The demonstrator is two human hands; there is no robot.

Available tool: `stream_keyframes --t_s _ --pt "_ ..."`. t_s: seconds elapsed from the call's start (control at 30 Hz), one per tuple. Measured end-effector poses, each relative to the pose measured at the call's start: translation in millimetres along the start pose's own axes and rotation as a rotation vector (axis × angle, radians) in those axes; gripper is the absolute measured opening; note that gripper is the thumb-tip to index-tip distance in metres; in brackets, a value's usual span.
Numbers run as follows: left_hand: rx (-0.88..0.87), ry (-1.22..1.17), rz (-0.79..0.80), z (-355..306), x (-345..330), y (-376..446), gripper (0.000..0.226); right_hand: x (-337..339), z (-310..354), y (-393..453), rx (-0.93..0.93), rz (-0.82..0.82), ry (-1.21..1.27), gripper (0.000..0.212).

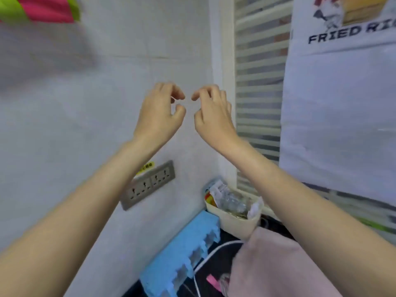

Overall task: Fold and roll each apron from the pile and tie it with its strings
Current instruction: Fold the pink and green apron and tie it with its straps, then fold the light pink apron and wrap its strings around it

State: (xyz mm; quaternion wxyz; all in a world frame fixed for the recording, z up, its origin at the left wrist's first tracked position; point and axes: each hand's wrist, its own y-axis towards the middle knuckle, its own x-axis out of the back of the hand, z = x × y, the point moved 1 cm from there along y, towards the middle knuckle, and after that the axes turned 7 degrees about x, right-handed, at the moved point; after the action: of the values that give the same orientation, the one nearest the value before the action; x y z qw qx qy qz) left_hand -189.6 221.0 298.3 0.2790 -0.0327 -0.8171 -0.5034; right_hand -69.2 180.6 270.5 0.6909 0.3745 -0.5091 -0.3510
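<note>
Raised hands [188,112] (curled) before wall sockets [147,185]

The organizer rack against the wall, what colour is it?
Light blue organizer rack; head view.

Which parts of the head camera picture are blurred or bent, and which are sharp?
Head view: the pink-and-green cloth at top left and the pale pink fabric at the bottom are smeared; the grey wall socket plate tilts from wide-angle bending; the left hand, the right hand and the "FRIED" lettering are fairly sharp; light is even, without glare.
</note>
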Motion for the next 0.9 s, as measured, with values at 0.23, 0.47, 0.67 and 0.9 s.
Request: stream_keyframes --t_s 0.23,0.47,0.67,0.9 --pt "0.165 -0.288 0.687 -94 -175 -126 0.014 90 -132 -214 -0.498 0.609 -0.222 0.033" --pt "0.046 -0.173 1.363 -157 -266 -270 0.022 173 -177 -399 -0.783 1.3 -0.257 0.031" --pt "0.096 0.139 1.599 -149 -297 -336 0.037 219 -220 -497 -1.07 1.319 -0.388 0.049" --pt "0.046 0.02 1.793 -177 -309 -379 0.055 256 -256 -569 -1.277 1.062 -0.571 0.074"
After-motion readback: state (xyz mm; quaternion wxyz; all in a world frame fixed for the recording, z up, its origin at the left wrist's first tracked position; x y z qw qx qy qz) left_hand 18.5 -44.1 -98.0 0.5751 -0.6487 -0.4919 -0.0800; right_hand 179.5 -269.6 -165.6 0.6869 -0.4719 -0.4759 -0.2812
